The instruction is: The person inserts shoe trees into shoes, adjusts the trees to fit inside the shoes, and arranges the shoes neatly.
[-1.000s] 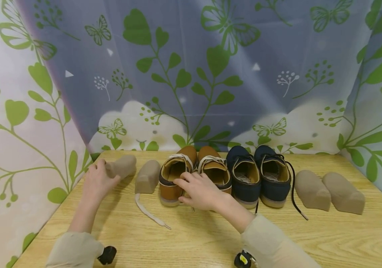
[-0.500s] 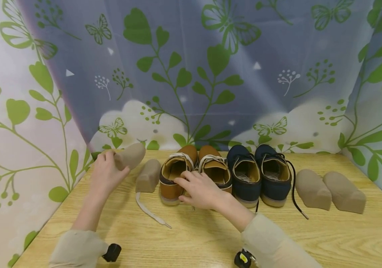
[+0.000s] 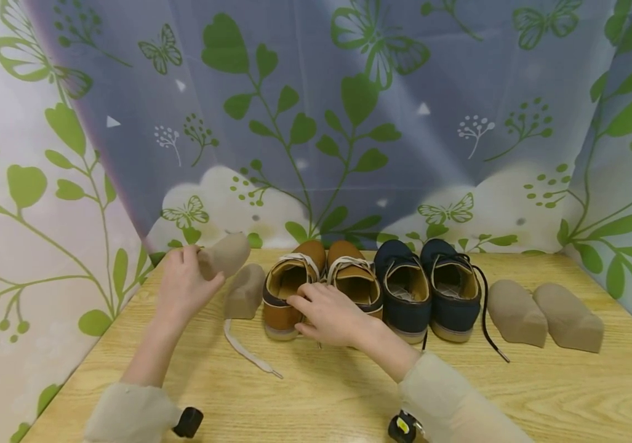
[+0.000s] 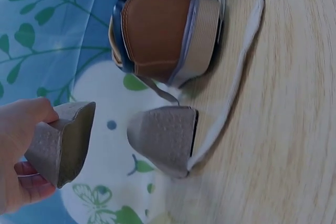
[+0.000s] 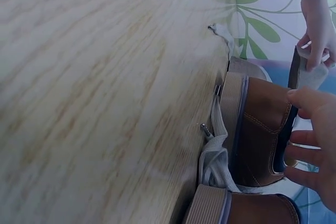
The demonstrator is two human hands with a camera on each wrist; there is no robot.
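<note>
My left hand (image 3: 185,280) grips a beige moulded shoe insert (image 3: 227,255) and holds it raised above the table. In the left wrist view, the insert's hollow end (image 4: 77,142) shows beside the thumb. A matching shoe insert (image 3: 245,292) sits on the wood below it. At the centre stand two brown lace-up shoes (image 3: 282,323) with white laces, heels toward me. My right hand (image 3: 327,314) rests at the heel collar of the left brown shoe, its fingers loose and spread. Part of the right brown shoe is hidden behind that hand.
Two navy shoes (image 3: 456,323) with black laces stand right of the brown pair. Further right lie two more beige inserts (image 3: 515,314). A loose white lace (image 3: 246,352) lies on the wooden table (image 3: 271,412) at front left. Patterned cloth walls (image 3: 316,123) close off the back and sides.
My left hand has lifted the insert off the table and moved it right, toward the other insert. My right hand has stayed in the same place.
</note>
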